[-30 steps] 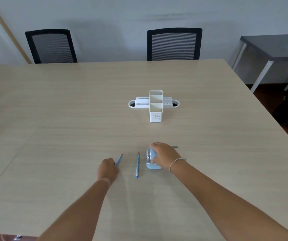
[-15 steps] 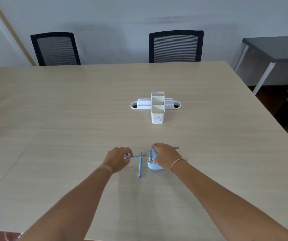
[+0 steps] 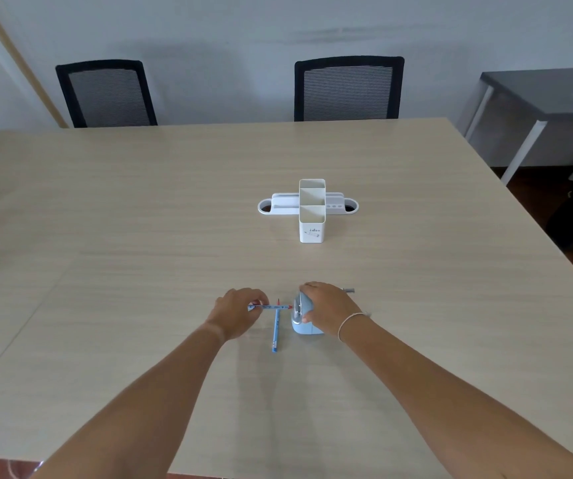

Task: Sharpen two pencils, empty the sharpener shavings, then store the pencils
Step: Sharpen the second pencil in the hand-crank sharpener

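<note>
Near the front edge of the pale wooden desk point(image 3: 140, 209), the person's left hand point(image 3: 235, 314) pinches a blue pencil point(image 3: 271, 307) by its rear part, its fingers curled round the shaft. The pencil lies level, red tip pointing right at the face of the light-blue sharpener point(image 3: 301, 316). Holding it so far back leaves the front length free to slide in, and the level pose seems meant to line the tip up with the sharpener's entry hole; whether the tip is already inside cannot be told.

The right hand point(image 3: 328, 309) rests over the top of the sharpener, fingers wrapped down its sides, most likely to pin it so it does not skate away when the pencil pushes in. A grey crank handle point(image 3: 348, 290) sticks out past that hand on the far side.

A second blue pencil point(image 3: 275, 331) lies flat on the desk between the two hands, tip pointing away from the person, passing under the held one, within easy reach for its turn.

Farther back stands the white organiser point(image 3: 311, 227), its upright compartments open at the top, well apart from the hands, probably where both pencils will finally go. Sharpening appears only to be starting.
</note>
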### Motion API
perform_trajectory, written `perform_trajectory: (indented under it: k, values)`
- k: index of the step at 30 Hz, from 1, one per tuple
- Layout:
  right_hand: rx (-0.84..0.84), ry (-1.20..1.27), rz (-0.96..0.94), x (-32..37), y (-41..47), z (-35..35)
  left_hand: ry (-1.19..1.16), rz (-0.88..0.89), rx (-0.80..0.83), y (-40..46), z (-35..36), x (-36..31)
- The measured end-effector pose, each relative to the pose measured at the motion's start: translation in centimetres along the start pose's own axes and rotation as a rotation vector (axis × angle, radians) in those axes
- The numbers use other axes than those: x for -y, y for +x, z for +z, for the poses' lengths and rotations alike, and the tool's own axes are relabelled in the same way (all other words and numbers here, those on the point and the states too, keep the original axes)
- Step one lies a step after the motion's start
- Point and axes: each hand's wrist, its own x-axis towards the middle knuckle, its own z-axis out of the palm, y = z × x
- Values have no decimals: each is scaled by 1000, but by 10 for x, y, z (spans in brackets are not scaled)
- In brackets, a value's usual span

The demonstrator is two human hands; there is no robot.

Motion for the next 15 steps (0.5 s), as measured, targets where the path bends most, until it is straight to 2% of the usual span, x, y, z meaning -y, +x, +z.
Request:
perform_trajectory:
  k: [9,15]
  values:
    - [-2,-4,-9,1,-1,-1,-161,47,50,7,8,-16]
    - [-23,3,-6,1,-2,0,-228,-46,82,12,15,-16]
